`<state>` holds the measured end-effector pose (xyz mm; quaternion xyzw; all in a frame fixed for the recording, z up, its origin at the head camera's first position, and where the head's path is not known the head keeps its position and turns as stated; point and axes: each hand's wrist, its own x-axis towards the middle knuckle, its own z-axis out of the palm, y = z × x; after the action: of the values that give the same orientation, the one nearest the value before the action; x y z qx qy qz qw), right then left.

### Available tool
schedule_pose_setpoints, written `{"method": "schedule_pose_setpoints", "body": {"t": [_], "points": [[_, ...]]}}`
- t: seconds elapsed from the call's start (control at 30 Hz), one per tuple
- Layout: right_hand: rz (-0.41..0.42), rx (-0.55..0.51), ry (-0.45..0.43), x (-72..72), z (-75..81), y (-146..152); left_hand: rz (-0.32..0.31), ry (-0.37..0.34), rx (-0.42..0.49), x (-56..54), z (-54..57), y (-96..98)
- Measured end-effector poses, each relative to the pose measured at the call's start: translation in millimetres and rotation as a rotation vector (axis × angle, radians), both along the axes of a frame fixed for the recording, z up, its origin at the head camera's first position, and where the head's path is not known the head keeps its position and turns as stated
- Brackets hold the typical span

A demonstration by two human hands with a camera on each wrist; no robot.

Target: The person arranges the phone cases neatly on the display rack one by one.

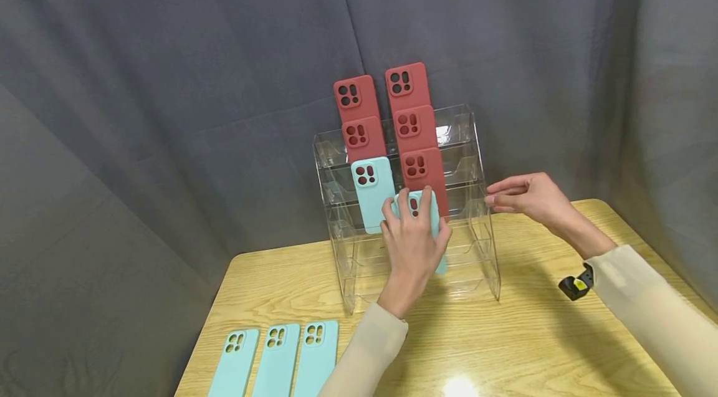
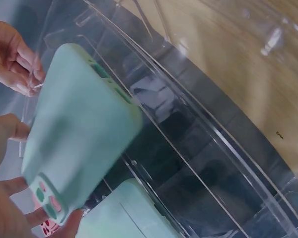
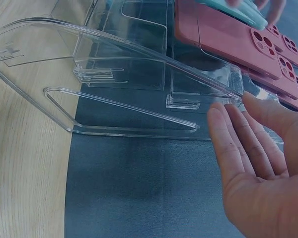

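I have the left hand (image 1: 412,241) gripping a pale turquoise, rounded-rectangle phone case (image 2: 82,129) near its camera end, tilted at the front of a clear plastic tiered rack (image 1: 461,119); whether its lower end is seated I can't tell. My right hand (image 1: 538,197) pinches the rack's side edge between thumb and fingers. Just beside, a second turquoise case (image 1: 376,200) leans among five red phone cases (image 1: 422,135). Three turquoise cases (image 1: 277,363) lie on the wood-grain bench (image 1: 527,341).
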<state>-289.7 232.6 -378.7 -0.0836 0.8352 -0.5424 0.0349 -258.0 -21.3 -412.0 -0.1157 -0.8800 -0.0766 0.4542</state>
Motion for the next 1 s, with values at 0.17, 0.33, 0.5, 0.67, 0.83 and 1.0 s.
{"method": "schedule_pose_setpoints", "body": {"t": [0.17, 0.33, 0.5, 0.67, 0.83, 1.0], "points": [[0.008, -0.014, 0.005, -1.2, -3.1, 1, 0.048, 0.05, 0.001, -11.2, 2.3, 4.6], [0.006, -0.005, 0.006, -3.2, -4.6, 2, 0.062, 0.083, -0.001, -20.0, 2.0, 10.6], [0.007, -0.006, -0.004, -3.1, -4.3, 2, 0.063, 0.086, -0.021, -24.5, -2.6, 19.3], [0.006, -0.003, -0.009, -2.5, -3.3, 1, 0.086, 0.079, -0.036, -27.2, -10.3, 24.7], [0.006, 0.01, -0.005, -1.9, -1.9, 0, 0.097, 0.076, -0.057, -28.4, -18.5, 25.6], [0.001, 0.028, 0.004, -1.2, -1.4, 2, 0.115, 0.083, -0.076, -26.9, -24.2, 27.9]]}}
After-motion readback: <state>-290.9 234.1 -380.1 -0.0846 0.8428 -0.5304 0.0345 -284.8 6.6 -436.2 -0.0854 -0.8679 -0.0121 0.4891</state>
